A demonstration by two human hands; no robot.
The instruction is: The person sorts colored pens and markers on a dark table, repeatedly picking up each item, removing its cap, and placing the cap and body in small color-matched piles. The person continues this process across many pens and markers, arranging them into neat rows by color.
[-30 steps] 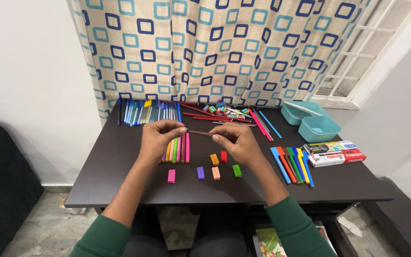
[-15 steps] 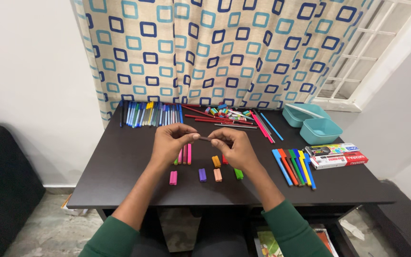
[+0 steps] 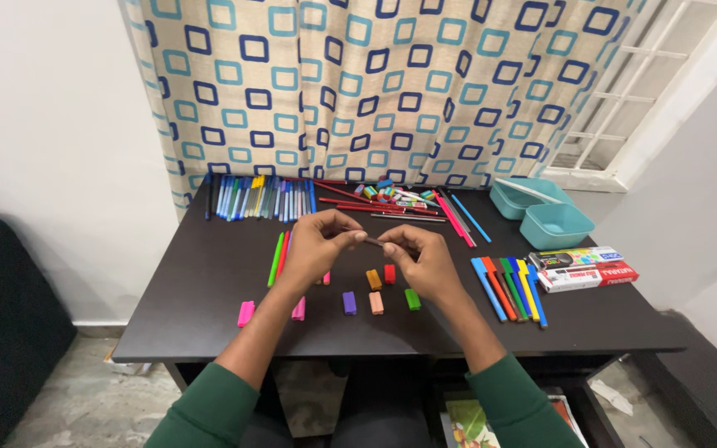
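Dark table (image 3: 209, 282) against a white wall, patterned curtain (image 3: 358, 91) behind, window grille at right. Rows of pens (image 3: 259, 197) along the far edge, two teal boxes (image 3: 553, 224) at far right. Both hands raised above the table centre, forearms in green sleeves. Left hand (image 3: 313, 249) and right hand (image 3: 425, 261) fingers pinched on opposite ends of a short dark pen (image 3: 373, 241), held level between them. Coloured caps (image 3: 375, 290) lie just below the fingers

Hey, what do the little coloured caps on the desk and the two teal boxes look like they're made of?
The caps look like moulded plastic: solid bright colours, uniform blocky shapes, matte. The teal boxes also seem plastic: thin rounded walls, even colour, slight sheen. The desk looks like dark laminate with a dull finish, though that is less certain.
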